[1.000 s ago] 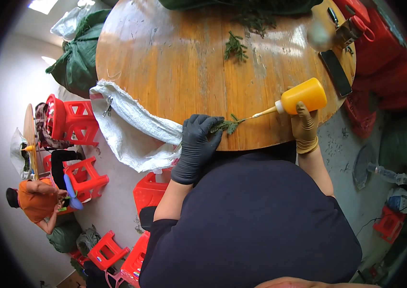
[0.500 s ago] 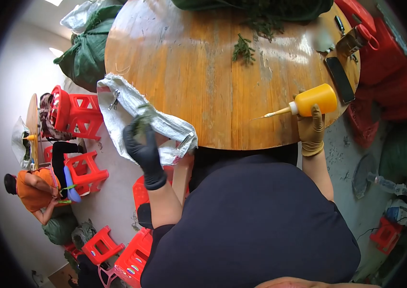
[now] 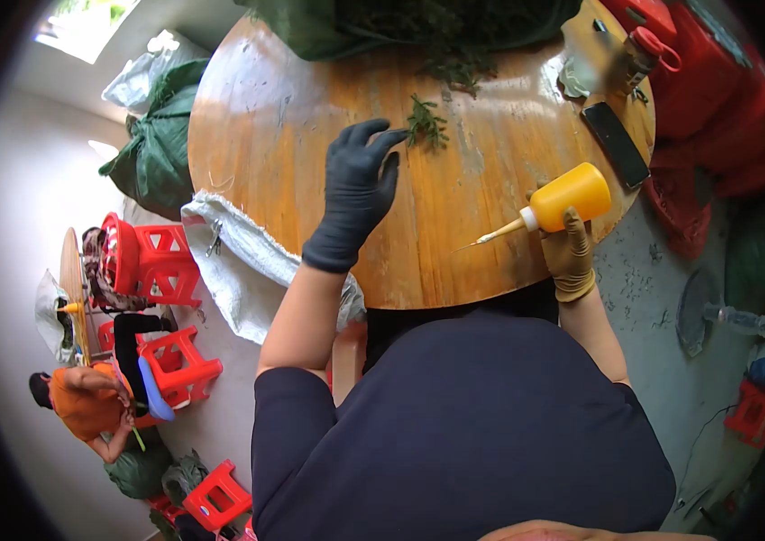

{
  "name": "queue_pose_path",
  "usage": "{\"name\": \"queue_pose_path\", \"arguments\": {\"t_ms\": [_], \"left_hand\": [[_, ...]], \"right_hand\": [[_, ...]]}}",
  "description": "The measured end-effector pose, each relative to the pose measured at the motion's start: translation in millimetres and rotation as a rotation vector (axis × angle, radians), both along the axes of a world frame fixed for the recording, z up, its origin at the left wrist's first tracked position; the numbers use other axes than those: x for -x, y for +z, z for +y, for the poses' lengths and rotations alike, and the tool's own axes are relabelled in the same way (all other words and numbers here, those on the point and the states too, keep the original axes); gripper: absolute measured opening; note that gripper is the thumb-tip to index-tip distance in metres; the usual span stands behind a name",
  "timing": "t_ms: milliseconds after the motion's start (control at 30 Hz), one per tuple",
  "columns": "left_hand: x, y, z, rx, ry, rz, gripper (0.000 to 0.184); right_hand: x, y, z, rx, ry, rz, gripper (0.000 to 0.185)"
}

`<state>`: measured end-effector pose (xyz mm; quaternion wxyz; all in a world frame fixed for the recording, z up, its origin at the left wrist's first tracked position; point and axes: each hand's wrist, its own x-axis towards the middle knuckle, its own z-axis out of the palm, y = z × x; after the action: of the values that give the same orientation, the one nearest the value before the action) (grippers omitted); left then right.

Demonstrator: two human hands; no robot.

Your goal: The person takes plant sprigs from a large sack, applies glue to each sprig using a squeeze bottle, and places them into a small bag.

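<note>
My left hand, in a black glove, reaches over the round wooden table with its fingers apart. Its fingertips are at the stem end of a small green sprig; whether they touch it I cannot tell. In a tan glove, my right hand is wrapped round a yellow squeeze bottle. The bottle lies tilted, its long thin nozzle pointing left over the table. A white woven sack hangs at the table's left edge, partly behind my left arm.
A green sack of foliage lies at the table's far side. A dark phone and a red-lidded jar sit on the right. Red stools and a seated person in orange are at left.
My left hand has moved from the white sack, where blurred greenery showed at its fingers, right and forward to the sprig on the table. My right hand still holds the bottle.
</note>
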<state>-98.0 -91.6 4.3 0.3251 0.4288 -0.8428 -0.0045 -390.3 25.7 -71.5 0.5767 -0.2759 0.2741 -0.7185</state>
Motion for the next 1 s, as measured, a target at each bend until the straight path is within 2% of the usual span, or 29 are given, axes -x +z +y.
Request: {"name": "queue_pose_path", "arguments": {"t_ms": [33,133,167,233,267,300,367,400,467,500,567,600,667,700,767,800,933,1000], "left_hand": [[16.9,-1.2,-12.8,0.006,-0.022,0.002,0.040],[51.1,-22.1,-46.9,0.127,-0.110,-0.335,0.033],[53.9,-33.9,-58.4,0.133,-0.122,-0.331,0.033],[51.6,-44.9,-74.6,-0.063,-0.097,-0.350,0.028],[48.5,-47.7,-75.7,-0.048,-0.074,-0.259,0.019],[45.0,-47.1,-72.5,-0.049,-0.074,-0.262,0.019],[34.1,-47.7,-60.7,-0.328,-0.043,0.201,0.014],[26.1,-54.9,-55.6,-0.331,-0.033,0.198,0.014],[8.4,-73.9,-43.5,-0.734,-0.151,0.753,0.017],[4.0,-68.2,-29.5,-0.732,-0.140,0.751,0.017],[-1.2,-48.8,8.5,-1.093,-0.260,0.724,0.018],[-6.3,-47.3,22.4,-1.095,-0.254,0.724,0.018],[-14.9,-45.7,46.8,-0.663,-0.339,0.042,0.020],[-15.4,-42.3,57.3,-0.667,-0.339,0.045,0.020],[-15.3,-35.9,75.1,-0.681,-0.299,-0.159,0.023],[-17.7,-36.6,80.6,-0.671,-0.286,-0.178,0.031],[-23.3,-30.1,101.1,-0.655,-0.164,-0.140,0.034],[-24.7,-27.9,111.2,-0.621,-0.095,-0.028,0.043]], "right_hand": [[-0.9,1.7,0.8,0.006,-0.022,0.002,0.045],[-1.0,1.0,1.6,0.013,-0.030,-0.012,0.047],[0.0,-0.8,2.0,0.017,-0.043,-0.009,0.047],[2.5,-4.3,1.9,0.017,-0.017,-0.004,0.052],[4.5,-5.0,1.1,0.018,-0.020,-0.006,0.052],[5.2,-6.4,0.5,0.017,-0.011,-0.020,0.052],[5.0,-8.0,0.2,0.010,0.008,-0.040,0.052],[5.9,-6.4,-0.4,0.002,0.018,-0.049,0.053],[6.6,-6.1,-1.1,-0.008,0.041,-0.065,0.053],[7.6,-6.9,-1.2,-0.013,0.046,-0.084,0.054],[8.5,-9.2,-1.3,-0.021,0.054,-0.106,0.055],[8.9,-10.6,-1.5,-0.022,0.049,-0.113,0.056],[8.5,-9.8,-0.8,-0.029,0.042,-0.118,0.057],[7.5,-6.6,-0.8,-0.021,0.037,-0.141,0.051],[7.5,-5.6,0.1,-0.019,0.033,-0.160,0.045],[8.3,-6.3,0.9,-0.020,0.032,-0.160,0.046],[9.9,-6.7,3.2,-0.042,0.046,-0.148,0.046],[9.0,-5.9,5.3,-0.051,0.038,-0.143,0.046]]}}
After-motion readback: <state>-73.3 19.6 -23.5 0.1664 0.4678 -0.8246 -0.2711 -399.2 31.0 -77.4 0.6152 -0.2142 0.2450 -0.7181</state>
